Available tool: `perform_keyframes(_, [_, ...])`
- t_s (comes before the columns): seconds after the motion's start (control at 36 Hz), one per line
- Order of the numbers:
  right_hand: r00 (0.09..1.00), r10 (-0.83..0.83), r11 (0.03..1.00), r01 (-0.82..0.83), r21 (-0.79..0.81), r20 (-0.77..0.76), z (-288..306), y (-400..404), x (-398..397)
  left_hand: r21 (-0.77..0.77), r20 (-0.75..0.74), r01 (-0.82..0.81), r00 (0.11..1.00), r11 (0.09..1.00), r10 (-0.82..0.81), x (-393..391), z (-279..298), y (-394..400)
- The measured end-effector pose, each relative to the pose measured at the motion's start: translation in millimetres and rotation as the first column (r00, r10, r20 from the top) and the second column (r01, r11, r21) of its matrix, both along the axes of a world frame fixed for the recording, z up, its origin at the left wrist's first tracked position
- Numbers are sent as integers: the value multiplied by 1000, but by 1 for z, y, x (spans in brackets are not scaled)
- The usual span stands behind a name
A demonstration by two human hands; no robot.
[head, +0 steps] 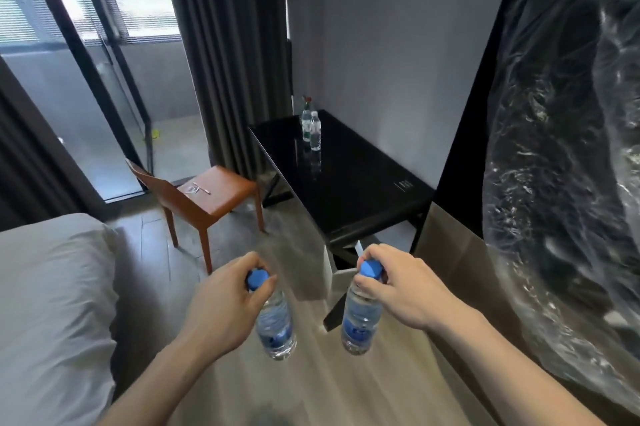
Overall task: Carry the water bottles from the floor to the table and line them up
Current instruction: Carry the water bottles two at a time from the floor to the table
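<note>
Above floor, near centre: left hand (221,290) grips bottle (275,328) by blue cap, fingers curled round neck; right hand (398,283) grips second bottle (360,318) same way. Both bottles hang upright, clear of floor, side by side but apart. Far on black tabletop (363,183): two bottles (311,129) already standing close together near far left corner. Orange chair (211,200) left of tabletop, bed (52,304) near left. Step judged: carry leg, mid-task. Next move calls for walking to tabletop, setting both down upright in line with standing pair.

Each hand grips blue-capped bottle: left hand (221,304), left bottle (275,328); right hand (398,290), right bottle (360,318).
</note>
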State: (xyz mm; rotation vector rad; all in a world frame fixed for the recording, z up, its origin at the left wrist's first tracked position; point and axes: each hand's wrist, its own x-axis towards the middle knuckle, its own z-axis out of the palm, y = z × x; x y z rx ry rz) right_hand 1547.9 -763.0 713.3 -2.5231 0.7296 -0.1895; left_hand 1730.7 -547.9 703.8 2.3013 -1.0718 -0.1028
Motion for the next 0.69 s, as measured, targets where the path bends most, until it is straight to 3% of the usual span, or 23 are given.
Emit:
perform_keyframes(0.33, [984, -174, 985, 173, 28, 32, -9, -30, 152, 25, 20, 151, 988, 988, -152, 187, 2, -63])
perform_keyframes(0.69, [954, -298, 952, 295, 84, 28, -23, -127, 253, 49, -8, 231, 973, 972, -231, 316, -14, -189])
